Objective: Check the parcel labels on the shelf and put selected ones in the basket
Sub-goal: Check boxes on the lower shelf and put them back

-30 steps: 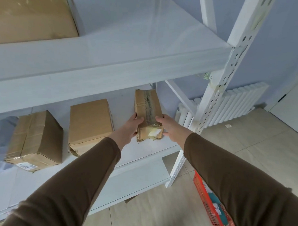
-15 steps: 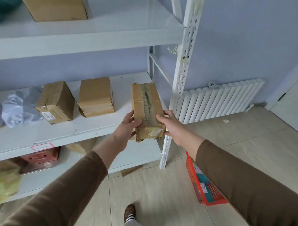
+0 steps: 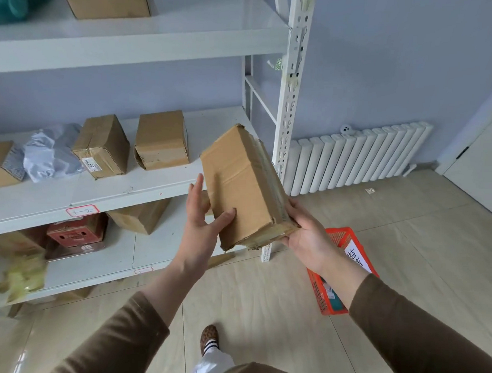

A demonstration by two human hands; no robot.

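Observation:
I hold a long brown cardboard parcel in front of the white shelf, tilted so that a plain side faces me. My right hand grips its lower right end from underneath. My left hand rests against its left side, thumb on the front face and fingers spread. An orange basket with a white paper sign stands on the floor below my right forearm, partly hidden by it. Two more brown parcels remain on the middle shelf; one bears a small white label.
A grey plastic mailer and another box lie further left on the shelf. Boxes and a red crate sit on the lower shelf. A white radiator lines the wall to the right. My shoe is on the tiled floor.
The parcel has come off the shelf toward me and been turned, so its taped side now faces right and a plain side faces me. I have stepped back from the shelf.

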